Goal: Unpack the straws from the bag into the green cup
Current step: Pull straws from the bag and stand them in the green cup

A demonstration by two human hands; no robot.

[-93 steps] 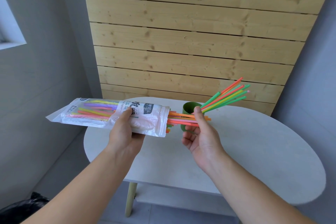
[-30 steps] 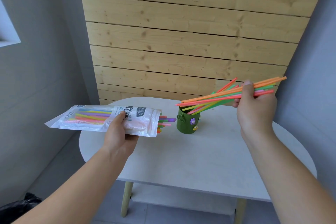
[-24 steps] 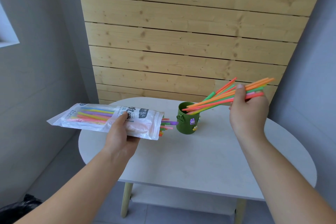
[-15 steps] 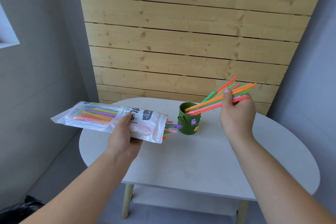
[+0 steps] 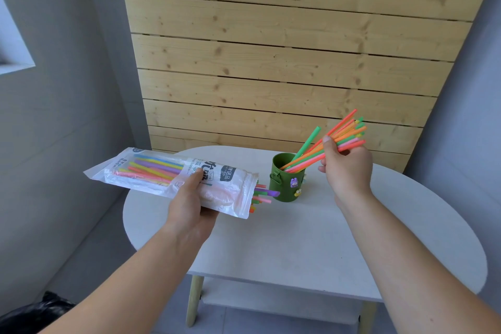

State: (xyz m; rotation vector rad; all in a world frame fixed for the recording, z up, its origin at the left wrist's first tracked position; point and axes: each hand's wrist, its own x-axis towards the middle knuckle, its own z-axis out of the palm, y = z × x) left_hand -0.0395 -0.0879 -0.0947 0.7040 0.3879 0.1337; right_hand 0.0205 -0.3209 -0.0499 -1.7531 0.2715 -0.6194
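While a wooden plank wall [image 5: 271,62] is seen at the back between grey side walls, a white oval table [image 5: 311,238] on pale wooden legs is placed in front of it. A black plastic sack [image 5: 35,314] is partly seen on the floor, lower left corner. A clear printed straw bag [image 5: 151,173] is held roughly level above the table's left end, open mouth turned toward the cup. It is gripped by the left hand [image 5: 189,206] from beneath, thumb pressed on the printed label on top. The right hand [image 5: 347,168] is raised above the table's far right side, with fingers and thumb curled round a bundle of straws [image 5: 306,156]. The green cup [image 5: 282,182] is stood upright on the table near its far edge, between the two hands. The bundle is leaned to the right, lower ends inside the cup, upper ends fanned out past the hand; orange, green, pink and yellow are seen. More straws are left inside the bag, and a few straw tips [image 5: 264,194] are poked out of its mouth just beside the cup wall; contact cannot be told. Two small stickers [image 5: 294,182] are fixed on the cup's front.
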